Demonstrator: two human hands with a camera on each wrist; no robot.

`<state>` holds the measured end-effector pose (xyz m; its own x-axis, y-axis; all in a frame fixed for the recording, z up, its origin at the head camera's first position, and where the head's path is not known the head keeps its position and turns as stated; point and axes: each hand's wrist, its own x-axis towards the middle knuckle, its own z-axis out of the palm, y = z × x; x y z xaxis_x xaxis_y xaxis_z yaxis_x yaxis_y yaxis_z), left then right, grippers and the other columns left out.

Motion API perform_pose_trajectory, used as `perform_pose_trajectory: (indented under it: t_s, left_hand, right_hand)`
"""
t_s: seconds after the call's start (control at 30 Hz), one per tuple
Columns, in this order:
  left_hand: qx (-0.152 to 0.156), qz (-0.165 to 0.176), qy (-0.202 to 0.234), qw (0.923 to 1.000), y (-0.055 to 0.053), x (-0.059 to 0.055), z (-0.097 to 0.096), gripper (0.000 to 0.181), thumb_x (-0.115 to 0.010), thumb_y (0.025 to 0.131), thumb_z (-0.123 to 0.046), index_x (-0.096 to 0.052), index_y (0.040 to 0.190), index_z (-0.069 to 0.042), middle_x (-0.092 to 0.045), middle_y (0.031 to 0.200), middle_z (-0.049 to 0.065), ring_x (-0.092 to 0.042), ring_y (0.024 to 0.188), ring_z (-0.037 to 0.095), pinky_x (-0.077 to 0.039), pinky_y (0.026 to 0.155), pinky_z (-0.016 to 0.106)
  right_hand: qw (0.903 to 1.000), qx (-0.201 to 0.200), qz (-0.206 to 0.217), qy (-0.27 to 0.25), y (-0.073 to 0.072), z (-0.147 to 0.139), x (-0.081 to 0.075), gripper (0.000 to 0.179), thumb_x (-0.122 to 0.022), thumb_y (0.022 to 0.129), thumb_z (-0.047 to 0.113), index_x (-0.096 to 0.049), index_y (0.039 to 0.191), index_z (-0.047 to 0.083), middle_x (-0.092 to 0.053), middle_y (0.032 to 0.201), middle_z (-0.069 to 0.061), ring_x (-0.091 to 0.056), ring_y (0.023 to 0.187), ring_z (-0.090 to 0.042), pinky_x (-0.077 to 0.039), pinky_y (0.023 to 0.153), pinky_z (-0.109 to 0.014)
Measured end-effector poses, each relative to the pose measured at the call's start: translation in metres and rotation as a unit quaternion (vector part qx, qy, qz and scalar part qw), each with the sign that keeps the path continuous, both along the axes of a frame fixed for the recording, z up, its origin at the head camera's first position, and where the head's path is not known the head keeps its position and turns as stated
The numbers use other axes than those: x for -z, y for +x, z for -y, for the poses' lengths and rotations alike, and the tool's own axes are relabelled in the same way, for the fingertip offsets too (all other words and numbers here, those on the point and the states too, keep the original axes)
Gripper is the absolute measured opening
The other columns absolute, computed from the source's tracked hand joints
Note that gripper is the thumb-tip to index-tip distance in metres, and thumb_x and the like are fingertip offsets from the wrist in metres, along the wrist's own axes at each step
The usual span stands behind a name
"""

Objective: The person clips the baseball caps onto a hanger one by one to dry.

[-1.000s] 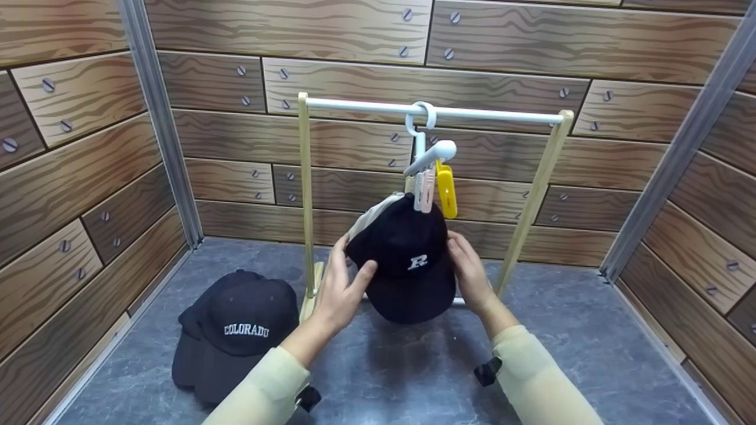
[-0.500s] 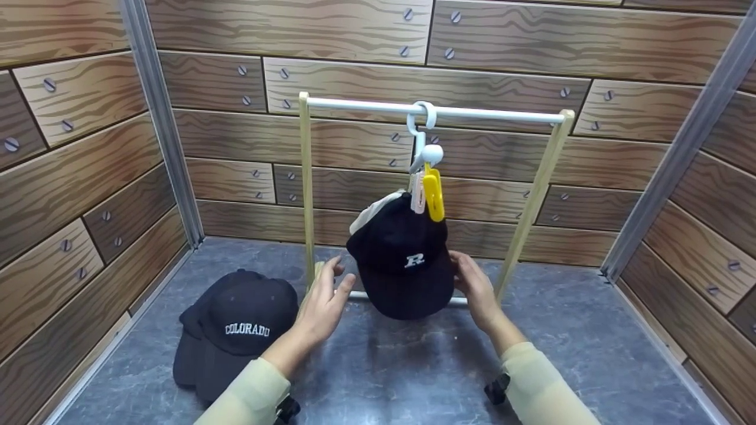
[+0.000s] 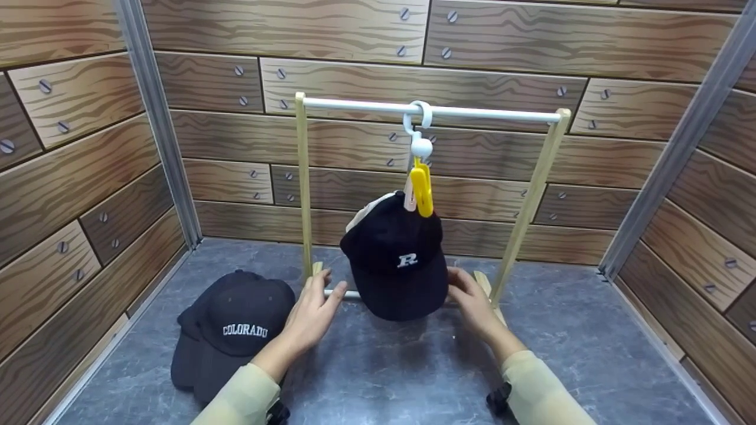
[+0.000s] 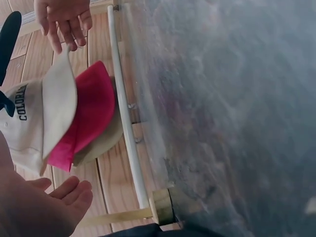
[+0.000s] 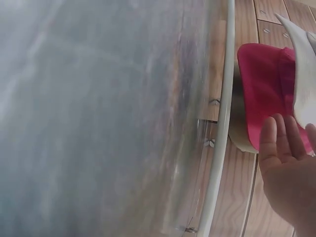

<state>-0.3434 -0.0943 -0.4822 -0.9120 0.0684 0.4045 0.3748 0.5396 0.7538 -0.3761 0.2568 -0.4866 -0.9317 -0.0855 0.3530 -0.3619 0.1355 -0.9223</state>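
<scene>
A black cap [image 3: 390, 236] with an R hangs below a white bar [image 3: 490, 113], under a yellow clip [image 3: 422, 189]. The left hand [image 3: 310, 313] is loosely spread, near the cap. The right hand [image 3: 472, 301] is loose too, right by the brim; I can't tell if it touches. A COLORADO cap [image 3: 248, 304] sits on the grey floor [image 3: 384, 378].

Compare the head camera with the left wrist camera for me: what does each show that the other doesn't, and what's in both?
Only the head view shows the yellow clip, the upper white bar and the R on the black cap.

Only the left wrist view shows the red cap and lettering on a cream cap.

Both show the left hand, right hand, lower white bar and grey surface.
</scene>
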Motion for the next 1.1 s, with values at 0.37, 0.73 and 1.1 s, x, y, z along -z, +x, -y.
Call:
perform_pose_trajectory:
  t_s: [0.37, 0.73, 1.1]
  left_hand:
    - [-0.012, 0.027, -0.02, 0.9994, -0.002, 0.007, 0.007, 0.074, -0.055, 0.114, -0.056, -0.052, 0.159, 0.003, -0.06, 0.152, 0.023, -0.056, 0.145, 0.041, -0.045, 0.117, 0.061]
    - [0.0, 0.013, -0.024, 0.9996, -0.001, 0.008, 0.009, 0.074, -0.06, 0.112, -0.054, -0.053, 0.158, 0.003, -0.061, 0.152, 0.022, -0.056, 0.144, 0.041, -0.046, 0.117, 0.06]
    - [0.02, -0.012, 0.001, 0.9997, 0.002, 0.001, 0.014, 0.069, -0.064, 0.111, -0.048, -0.053, 0.158, 0.002, -0.063, 0.15, 0.022, -0.056, 0.145, 0.041, -0.045, 0.119, 0.061]
  right_hand:
    - [0.9884, 0.01, -0.015, 0.151, 0.001, 0.0, 0.004, 0.037, -0.069, 0.11, 0.014, -0.066, 0.144, 0.0, -0.073, 0.134, -0.014, -0.066, 0.128, -0.029, -0.053, 0.107, -0.04]
    - [0.971, -0.009, -0.006, 0.239, 0.003, 0.001, 0.01, 0.048, -0.079, 0.104, 0.031, -0.068, 0.143, 0.006, -0.072, 0.14, -0.016, -0.065, 0.133, -0.037, -0.05, 0.113, -0.055]
    - [0.9645, -0.066, -0.007, 0.256, 0.007, 0.01, 0.014, 0.061, -0.078, 0.105, 0.037, -0.062, 0.153, 0.003, -0.063, 0.154, -0.022, -0.056, 0.145, -0.045, -0.041, 0.122, -0.064]
